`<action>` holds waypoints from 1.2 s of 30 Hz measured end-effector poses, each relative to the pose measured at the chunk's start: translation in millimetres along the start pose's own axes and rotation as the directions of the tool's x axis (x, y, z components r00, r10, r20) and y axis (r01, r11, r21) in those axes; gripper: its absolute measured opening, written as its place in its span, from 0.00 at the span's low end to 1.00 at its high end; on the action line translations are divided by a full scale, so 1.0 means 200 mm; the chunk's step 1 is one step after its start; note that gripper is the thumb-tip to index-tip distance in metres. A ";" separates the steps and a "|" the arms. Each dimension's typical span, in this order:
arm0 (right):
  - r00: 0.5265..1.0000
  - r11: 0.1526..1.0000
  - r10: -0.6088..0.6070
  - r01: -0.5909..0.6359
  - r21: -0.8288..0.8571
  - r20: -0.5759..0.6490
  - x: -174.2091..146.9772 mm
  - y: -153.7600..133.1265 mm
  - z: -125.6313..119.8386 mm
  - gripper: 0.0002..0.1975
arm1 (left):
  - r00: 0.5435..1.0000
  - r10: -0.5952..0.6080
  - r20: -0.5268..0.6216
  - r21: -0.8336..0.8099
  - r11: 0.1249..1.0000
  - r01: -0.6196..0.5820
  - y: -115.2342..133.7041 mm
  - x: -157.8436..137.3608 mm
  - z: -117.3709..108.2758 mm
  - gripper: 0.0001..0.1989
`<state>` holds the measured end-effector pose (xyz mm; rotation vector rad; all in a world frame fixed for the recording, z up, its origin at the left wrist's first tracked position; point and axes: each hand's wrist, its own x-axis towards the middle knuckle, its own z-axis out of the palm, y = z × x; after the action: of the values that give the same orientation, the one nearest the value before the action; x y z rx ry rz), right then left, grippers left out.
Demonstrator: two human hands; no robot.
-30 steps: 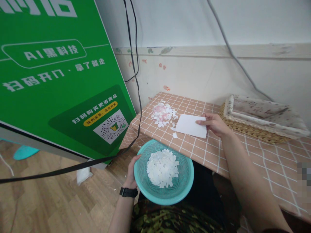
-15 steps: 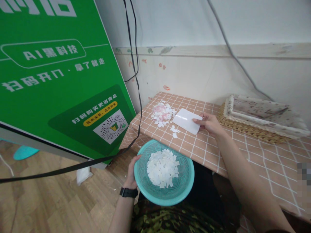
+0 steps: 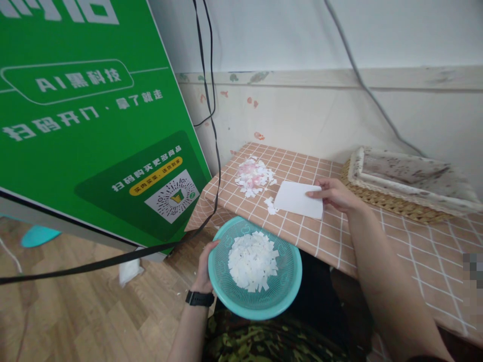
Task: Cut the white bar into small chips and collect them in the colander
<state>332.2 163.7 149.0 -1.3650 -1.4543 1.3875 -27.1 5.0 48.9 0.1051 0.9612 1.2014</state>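
My left hand (image 3: 206, 266) grips the left rim of a teal plastic colander (image 3: 289, 289), held just below the table's front edge. A heap of small white paper scraps (image 3: 252, 261) lies inside it. My right hand (image 3: 335, 194) pinches the right side of a flat white card (image 3: 298, 199) between thumb and fingers, low over the tabletop. Left of the card is a pile of torn scraps (image 3: 253, 176), white with some pink. A few loose white scraps (image 3: 270, 205) lie by the card's left edge, partly hidden under it.
A checked brown tablecloth (image 3: 362, 241) covers the table. A cloth-lined wicker basket (image 3: 400, 201) stands at the back right. Left is a large green panel (image 3: 94, 166) with a QR code. A black cable (image 3: 217, 161) hangs in front of the table's left end.
My right hand has moved the card slightly right and toward me, and the card now looks flatter, without its shine. The left hand and colander have stayed put.
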 end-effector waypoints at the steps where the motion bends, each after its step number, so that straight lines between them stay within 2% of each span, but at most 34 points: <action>1: 0.999 1.000 -0.009 0.009 -0.010 0.033 0.00 0.00 0.01 0.20 | 1.000 0.005 -0.003 -0.001 1.000 -0.005 0.00 0.00 0.00 0.08; 7: 0.999 0.999 -0.033 0.032 0.017 0.042 -0.01 -0.01 0.02 0.19 | 1.000 -0.003 -0.006 -0.014 1.000 0.003 0.00 -0.01 0.00 0.08; 12: 0.995 1.000 -0.014 0.014 0.007 0.099 -0.02 -0.02 0.02 0.18 | 1.000 -0.003 -0.014 -0.003 1.000 0.003 0.00 -0.01 0.00 0.08; 16: 0.999 0.999 -0.042 0.041 0.034 0.035 -0.02 -0.02 0.03 0.19 | 0.999 0.036 -0.031 0.004 0.999 -0.036 0.00 0.00 -0.01 0.08; 22: 0.977 1.000 -0.010 0.005 0.022 0.211 -0.01 -0.01 0.08 0.16 | 0.998 0.064 -0.012 0.004 0.998 -0.064 -0.01 0.01 -0.01 0.08; 27: 0.988 0.999 -0.012 0.007 0.032 0.154 -0.01 0.00 0.10 0.18 | 0.998 0.055 -0.017 0.004 0.998 -0.055 -0.01 0.00 -0.01 0.07; 31: 0.971 1.000 -0.023 0.023 0.003 0.239 -0.03 -0.02 0.11 0.16 | 0.999 0.034 -0.025 -0.004 0.999 -0.035 0.00 0.00 0.00 0.07; 36: 0.990 0.994 -0.092 0.086 0.062 0.106 -0.02 -0.01 0.09 0.19 | 0.999 0.013 -0.033 0.007 1.000 -0.013 0.00 -0.01 0.01 0.08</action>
<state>314.4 155.9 148.9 -1.1902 -1.5149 1.4546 -25.9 4.8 51.1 0.0973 0.9954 1.2150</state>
